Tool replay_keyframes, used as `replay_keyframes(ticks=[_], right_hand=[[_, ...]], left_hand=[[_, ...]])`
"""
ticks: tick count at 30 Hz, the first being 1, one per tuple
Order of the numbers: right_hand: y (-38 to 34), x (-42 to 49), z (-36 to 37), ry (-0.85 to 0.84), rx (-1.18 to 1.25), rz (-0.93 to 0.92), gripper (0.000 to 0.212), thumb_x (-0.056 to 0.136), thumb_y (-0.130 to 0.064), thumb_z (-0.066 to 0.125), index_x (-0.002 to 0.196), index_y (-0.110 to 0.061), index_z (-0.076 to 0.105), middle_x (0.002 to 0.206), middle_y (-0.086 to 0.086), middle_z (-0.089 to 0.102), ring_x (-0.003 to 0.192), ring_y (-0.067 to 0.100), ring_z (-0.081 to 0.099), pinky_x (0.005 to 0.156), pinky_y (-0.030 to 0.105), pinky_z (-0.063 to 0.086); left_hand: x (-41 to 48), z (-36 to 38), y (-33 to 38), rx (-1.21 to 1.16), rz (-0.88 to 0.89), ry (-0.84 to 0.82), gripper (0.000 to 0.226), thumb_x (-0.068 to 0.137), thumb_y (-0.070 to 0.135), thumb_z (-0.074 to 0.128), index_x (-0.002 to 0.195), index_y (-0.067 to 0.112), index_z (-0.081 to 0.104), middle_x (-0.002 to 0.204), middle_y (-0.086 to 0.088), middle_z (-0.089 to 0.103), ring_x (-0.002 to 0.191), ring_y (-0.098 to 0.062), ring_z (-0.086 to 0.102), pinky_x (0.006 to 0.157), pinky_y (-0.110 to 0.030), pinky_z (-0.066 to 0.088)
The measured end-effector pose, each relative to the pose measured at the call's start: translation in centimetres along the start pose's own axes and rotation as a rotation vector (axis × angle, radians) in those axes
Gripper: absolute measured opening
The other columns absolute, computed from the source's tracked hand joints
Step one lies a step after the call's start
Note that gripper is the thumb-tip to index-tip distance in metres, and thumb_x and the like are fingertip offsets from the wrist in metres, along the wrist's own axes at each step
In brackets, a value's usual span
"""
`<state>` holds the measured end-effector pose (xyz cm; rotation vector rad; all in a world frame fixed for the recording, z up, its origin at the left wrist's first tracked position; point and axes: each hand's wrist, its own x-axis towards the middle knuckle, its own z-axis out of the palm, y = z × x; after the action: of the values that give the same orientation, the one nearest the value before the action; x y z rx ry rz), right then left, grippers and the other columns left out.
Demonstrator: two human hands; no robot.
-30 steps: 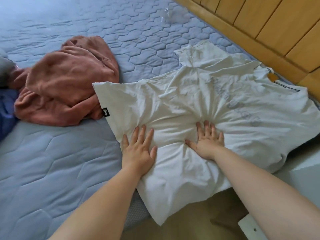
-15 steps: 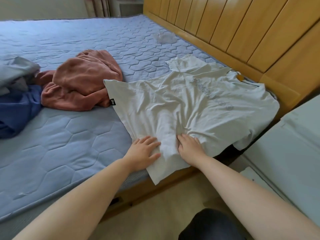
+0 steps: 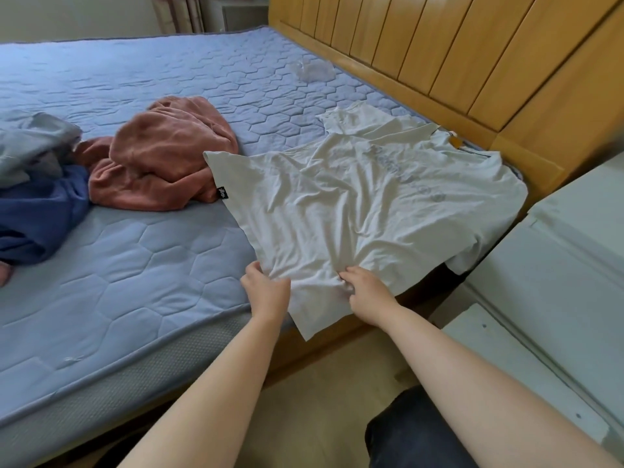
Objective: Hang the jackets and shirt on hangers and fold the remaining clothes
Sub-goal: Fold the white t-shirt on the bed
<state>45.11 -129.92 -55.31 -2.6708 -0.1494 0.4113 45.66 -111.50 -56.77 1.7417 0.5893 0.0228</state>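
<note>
Slippage threatens: left hand (image 3: pixel 266 292) and right hand (image 3: pixel 366 295) each pinch bunched fabric of the crumpled white cotton T-shirt (image 3: pixel 354 211), spread over the near corner of the blue quilted mattress (image 3: pixel 135 265), hem overhanging; tugging could drag it off.

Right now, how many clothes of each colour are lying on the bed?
White T-shirt: 1
Pink garment: 1
Dark blue garment: 1
Grey garment: 1
Total: 4 pieces of clothing, counting only what shows in this view.

Blue quilted mattress (image 3: pixel 135 265), wooden headboard (image 3: pixel 439 45)
</note>
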Motion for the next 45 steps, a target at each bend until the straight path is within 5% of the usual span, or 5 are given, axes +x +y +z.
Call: replay_keyframes(ticks=[6,13,26,32,45], right_hand=[[-0.6,-0.1,0.0,-0.008,0.026,-0.021,0.048,0.091,-0.017,0.053,0.139,-0.012,0.045,0.135,0.003,0.042,0.133,0.02,0.033,0.11,0.032,0.031],[-5.9,-1.7,6.2,0.203,-0.257,0.029,0.074,0.068,-0.073,0.06,0.115,-0.017,0.044,0.115,0.0,0.043,0.108,0.021,0.041,0.094,0.037,0.039],[-5.8,-3.0,1.7,0.247,-0.029,-0.169,0.027,0.086,0.001,0.043,0.07,-0.019,0.034,0.069,-0.002,0.041,0.069,0.023,0.043,0.058,0.031,0.029],[-6.5,-4.2,1.4,-0.499,-0.089,-0.102,0.027,0.09,-0.013,0.05,0.117,-0.014,0.055,0.11,0.005,0.059,0.088,0.023,0.062,0.072,0.033,0.056],[-7.2,3.6,-1.3,-0.025,-0.119,-0.079,0.05,0.093,-0.016,0.043,0.142,-0.01,0.035,0.144,0.009,0.032,0.135,0.027,0.026,0.111,0.037,0.029]], left_hand=[[3.6,-2.1,1.2,-0.138,-0.383,-0.264,0.011,0.088,0.008,0.062,0.088,0.005,0.052,0.072,-0.009,0.042,0.058,-0.019,0.041,0.053,-0.029,0.035],[3.8,-3.3,0.3,-0.322,-0.422,-0.381,0.019,0.094,0.005,0.054,0.112,0.001,0.057,0.106,-0.015,0.064,0.091,-0.024,0.062,0.074,-0.03,0.05],[3.6,-3.2,2.7,-0.432,-0.416,-0.564,0.025,0.095,0.016,0.057,0.119,0.008,0.056,0.114,-0.013,0.063,0.104,-0.026,0.062,0.097,-0.035,0.047],[4.0,-2.5,2.2,-0.224,-0.296,-0.267,0.016,0.085,-0.011,0.054,0.095,0.001,0.06,0.103,-0.021,0.064,0.09,-0.035,0.065,0.068,-0.038,0.057],[7.0,-6.1,4.3,0.173,-0.098,-0.297,0.039,0.091,0.006,0.045,0.129,0.01,0.046,0.101,-0.013,0.064,0.075,-0.027,0.065,0.059,-0.032,0.048]])
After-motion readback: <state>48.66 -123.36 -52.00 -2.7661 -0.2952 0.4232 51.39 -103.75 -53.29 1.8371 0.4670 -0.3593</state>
